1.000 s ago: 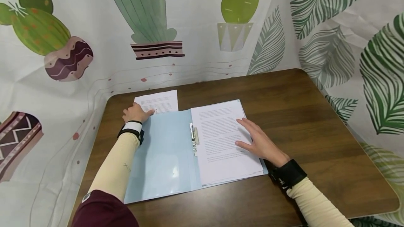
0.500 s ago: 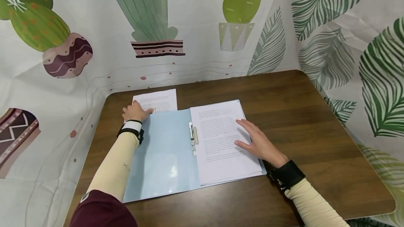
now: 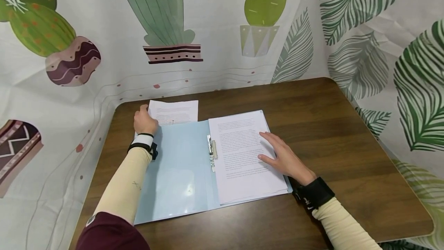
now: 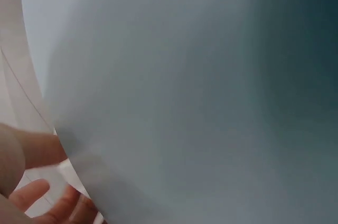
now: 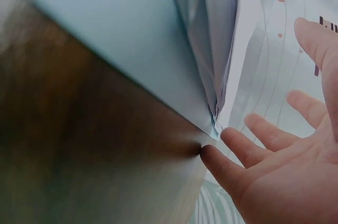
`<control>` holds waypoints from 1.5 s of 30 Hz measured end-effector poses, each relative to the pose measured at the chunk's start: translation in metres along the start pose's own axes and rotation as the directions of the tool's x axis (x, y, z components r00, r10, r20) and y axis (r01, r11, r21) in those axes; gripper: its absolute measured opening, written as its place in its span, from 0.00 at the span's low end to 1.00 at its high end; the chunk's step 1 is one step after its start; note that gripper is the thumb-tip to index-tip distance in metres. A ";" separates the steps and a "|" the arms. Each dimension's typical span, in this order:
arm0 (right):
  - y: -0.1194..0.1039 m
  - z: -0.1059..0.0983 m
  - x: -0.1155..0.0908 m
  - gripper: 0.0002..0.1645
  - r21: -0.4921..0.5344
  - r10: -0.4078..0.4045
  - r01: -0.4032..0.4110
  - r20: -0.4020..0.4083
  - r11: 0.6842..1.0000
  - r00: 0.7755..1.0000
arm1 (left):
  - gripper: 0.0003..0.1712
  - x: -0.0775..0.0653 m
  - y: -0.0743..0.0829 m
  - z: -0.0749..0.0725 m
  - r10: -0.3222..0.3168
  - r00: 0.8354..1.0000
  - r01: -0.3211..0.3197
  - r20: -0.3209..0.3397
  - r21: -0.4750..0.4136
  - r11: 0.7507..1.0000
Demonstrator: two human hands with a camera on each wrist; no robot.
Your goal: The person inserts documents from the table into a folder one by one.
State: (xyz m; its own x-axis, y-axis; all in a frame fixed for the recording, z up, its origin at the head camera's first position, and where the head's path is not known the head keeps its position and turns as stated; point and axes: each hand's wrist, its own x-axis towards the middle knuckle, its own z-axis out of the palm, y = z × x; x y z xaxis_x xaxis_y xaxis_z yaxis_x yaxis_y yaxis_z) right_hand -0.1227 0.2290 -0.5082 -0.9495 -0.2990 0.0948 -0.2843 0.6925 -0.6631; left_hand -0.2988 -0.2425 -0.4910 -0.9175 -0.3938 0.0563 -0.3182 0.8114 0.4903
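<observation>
A blue folder [image 3: 173,169] lies open on the table. Printed pages [image 3: 243,157] rest on its right half beside a metal clip [image 3: 212,151]. Behind the left cover a printed sheet [image 3: 177,111] sticks out, its top edge slightly bowed. My left hand [image 3: 144,120] grips this sheet at its left edge, thumb hidden in the head view. In the left wrist view a pale, blurred surface fills most of the picture, with my fingers [image 4: 60,208] passing behind its edge. My right hand [image 3: 288,159] is spread at the right edge of the pages, fingertips over the paper.
The brown wooden table [image 3: 340,157] extends to the right of the folder. A white cloth [image 3: 222,41] printed with cacti and leaves hangs right behind the table's far edge.
My left hand has turned, and its thumb has gone out of sight. The sheet behind the cover has shifted a little to the right and bowed. The right hand has stayed put.
</observation>
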 end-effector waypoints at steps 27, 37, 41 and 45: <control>0.000 0.001 -0.001 0.45 0.011 0.002 -0.002 -0.006 1.000 1.000 | 0.05 -0.008 0.017 -0.029 0.142 0.940 -0.236 -0.309 -0.292 0.927; 0.000 0.000 -0.001 0.44 0.005 0.004 -0.004 -0.007 1.000 1.000 | 0.06 -0.019 0.042 -0.051 0.277 0.839 -0.459 -0.469 -0.333 0.824; -0.001 0.001 -0.001 0.44 0.006 0.004 -0.004 -0.008 1.000 1.000 | 0.06 -0.023 0.056 -0.061 0.328 0.786 -0.541 -0.523 -0.328 0.775; -0.002 0.001 -0.001 0.44 0.011 0.005 -0.005 -0.013 1.000 1.000 | 0.06 -0.030 0.072 -0.073 0.365 0.736 -0.610 -0.570 -0.324 0.724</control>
State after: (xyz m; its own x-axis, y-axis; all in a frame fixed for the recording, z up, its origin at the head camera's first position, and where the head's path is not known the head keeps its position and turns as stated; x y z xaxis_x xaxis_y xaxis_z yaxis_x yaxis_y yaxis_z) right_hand -0.1211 0.2270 -0.5079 -0.9525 -0.2871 0.1013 -0.2783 0.6866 -0.6717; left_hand -0.2767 -0.2034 -0.3939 -0.6553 -0.2397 0.7163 0.4064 0.6875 0.6019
